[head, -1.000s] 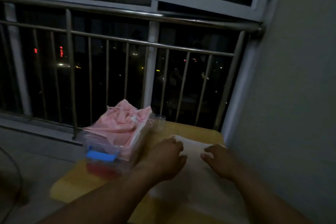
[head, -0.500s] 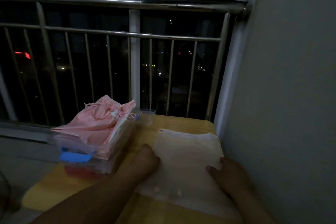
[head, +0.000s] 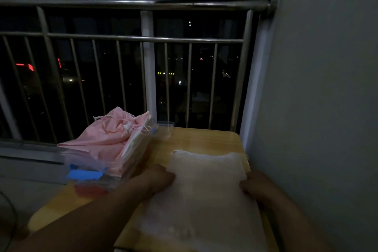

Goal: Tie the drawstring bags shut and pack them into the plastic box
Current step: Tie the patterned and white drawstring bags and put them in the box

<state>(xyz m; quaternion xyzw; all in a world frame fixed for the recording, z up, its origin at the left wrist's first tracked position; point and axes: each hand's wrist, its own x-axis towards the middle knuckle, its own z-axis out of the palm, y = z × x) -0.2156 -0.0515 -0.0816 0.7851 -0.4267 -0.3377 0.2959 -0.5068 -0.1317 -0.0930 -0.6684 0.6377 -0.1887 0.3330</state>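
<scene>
Meanwhile, a white drawstring bag (head: pixel 204 186) lay untied on the bench (head: pixel 204 139) at 4 o'clock of the plastic box (head: pixel 88 162), left grip (head: pixel 155 180) and right grip (head: pixel 258 187) curled on its side edges, cord-cinching seemingly next.

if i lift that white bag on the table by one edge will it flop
Probably floppy: the white bag lies flat on the table with a wavy top edge, like thin cloth. Likely light: it shows almost no bulge. It may slide easily on the smooth wood.
</scene>
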